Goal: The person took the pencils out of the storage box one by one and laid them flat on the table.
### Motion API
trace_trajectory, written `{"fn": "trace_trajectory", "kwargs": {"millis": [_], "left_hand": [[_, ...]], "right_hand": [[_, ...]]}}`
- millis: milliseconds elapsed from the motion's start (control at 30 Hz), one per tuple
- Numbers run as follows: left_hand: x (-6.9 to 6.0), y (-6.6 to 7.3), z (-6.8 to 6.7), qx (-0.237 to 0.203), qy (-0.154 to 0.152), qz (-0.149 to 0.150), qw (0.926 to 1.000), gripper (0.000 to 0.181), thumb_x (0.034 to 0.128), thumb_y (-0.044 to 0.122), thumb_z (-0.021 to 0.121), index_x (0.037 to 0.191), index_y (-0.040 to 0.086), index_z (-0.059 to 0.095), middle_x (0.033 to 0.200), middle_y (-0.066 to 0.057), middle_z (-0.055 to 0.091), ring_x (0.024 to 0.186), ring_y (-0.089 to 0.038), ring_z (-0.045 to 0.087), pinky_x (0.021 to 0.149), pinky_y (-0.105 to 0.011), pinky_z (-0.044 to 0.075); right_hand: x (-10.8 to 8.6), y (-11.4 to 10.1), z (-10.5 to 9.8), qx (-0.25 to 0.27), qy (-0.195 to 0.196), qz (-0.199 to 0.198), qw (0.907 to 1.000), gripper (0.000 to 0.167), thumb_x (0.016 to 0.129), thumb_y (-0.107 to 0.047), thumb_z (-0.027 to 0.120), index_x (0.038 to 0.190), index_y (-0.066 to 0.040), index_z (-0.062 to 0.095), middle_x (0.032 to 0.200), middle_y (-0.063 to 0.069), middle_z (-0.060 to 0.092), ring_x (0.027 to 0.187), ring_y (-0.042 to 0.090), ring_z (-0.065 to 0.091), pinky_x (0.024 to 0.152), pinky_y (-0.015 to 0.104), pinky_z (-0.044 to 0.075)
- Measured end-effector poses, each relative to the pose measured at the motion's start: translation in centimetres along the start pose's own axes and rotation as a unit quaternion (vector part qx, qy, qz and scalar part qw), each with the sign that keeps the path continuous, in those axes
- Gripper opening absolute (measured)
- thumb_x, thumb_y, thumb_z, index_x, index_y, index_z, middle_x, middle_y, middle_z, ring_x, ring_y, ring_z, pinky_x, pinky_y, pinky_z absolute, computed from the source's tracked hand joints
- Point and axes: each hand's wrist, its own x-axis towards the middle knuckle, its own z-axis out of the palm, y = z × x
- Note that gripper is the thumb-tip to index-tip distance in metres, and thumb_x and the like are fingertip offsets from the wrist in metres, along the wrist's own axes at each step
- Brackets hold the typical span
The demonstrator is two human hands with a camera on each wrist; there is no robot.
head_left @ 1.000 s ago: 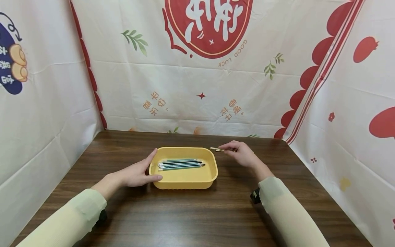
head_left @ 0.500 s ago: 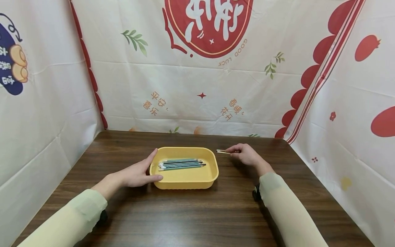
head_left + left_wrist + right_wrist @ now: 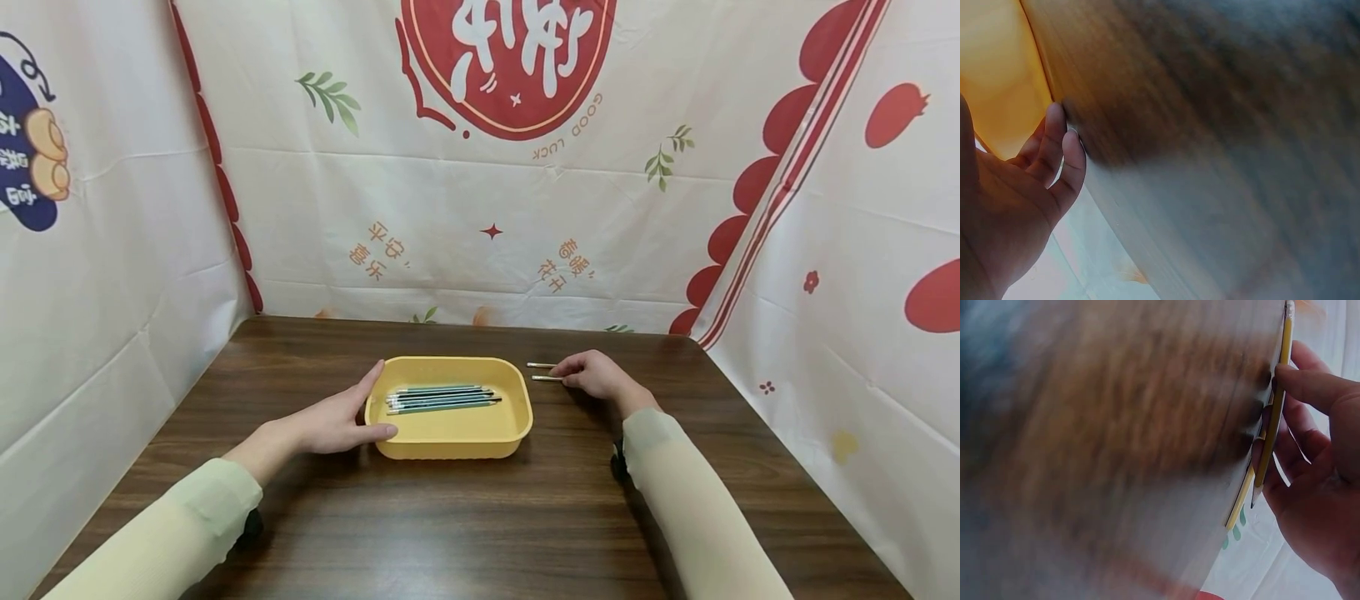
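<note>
My left hand [image 3: 326,425] holds the left end of a shallow yellow plastic bin [image 3: 450,450], its thumb over the near rim. In the left wrist view, fingertips [image 3: 1072,147] lie against the bin's outer wall. Several green and black pencils [image 3: 442,400] lie side by side in the bin. To the right of it, my right hand [image 3: 596,375] is low at the tabletop. Thumb and fingers there pinch a yellow pencil [image 3: 1282,400] with a white eraser end and a sharpened tip. A second yellow pencil [image 3: 1239,500] lies on the table beside it, partly hidden by the fingers.
The dark wood table [image 3: 465,533] has its far edge along a printed white cloth [image 3: 450,192]. Similar cloth hangs at the left [image 3: 112,275] and right [image 3: 847,350] sides.
My right hand has come down to the table and shifted slightly right. The two yellow pencils, close together in that hand earlier, now lie apart. My left hand stays on the bin.
</note>
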Motion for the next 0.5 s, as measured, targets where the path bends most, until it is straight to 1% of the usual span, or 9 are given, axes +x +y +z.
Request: {"fn": "trace_trajectory", "kwargs": {"millis": [100,267,500], "left_hand": [[0.0,0.0,0.0,-0.001,-0.001,0.002,1.0000,0.120,0.1020,0.063,0.070,0.177,0.007,-0.006,0.181,-0.025,0.021,0.160,-0.038,0.041,0.129,-0.061,0.036],[0.1,-0.2,0.0,0.004,0.001,0.004,1.0000,0.120,0.1024,0.063,0.070,0.176,0.005,-0.005,0.181,-0.025,0.022,0.160,-0.038,0.041,0.129,-0.061,0.036],[0.0,-0.1,-0.1,0.002,0.001,0.005,1.0000,0.119,0.1023,0.062,0.071,0.176,0.004,-0.004,0.180,-0.026,0.023,0.159,-0.038,0.043,0.128,-0.061,0.037]], "right_hand": [[0.3,0.0,0.1,-0.006,0.006,0.004,1.0000,0.025,0.104,-0.003,0.068,0.122,-0.007,0.084,0.121,0.013,0.083,0.122,0.033,0.071,0.109,0.056,0.054],[0.8,0.0,0.3,-0.025,0.011,0.006,0.9996,0.026,0.104,-0.002,0.067,0.122,-0.008,0.084,0.119,0.012,0.083,0.119,0.032,0.072,0.108,0.055,0.055],[1.2,-0.1,0.4,-0.046,0.011,0.011,0.9988,0.026,0.104,-0.003,0.066,0.120,-0.011,0.086,0.120,0.009,0.083,0.124,0.034,0.071,0.111,0.057,0.053]]}}
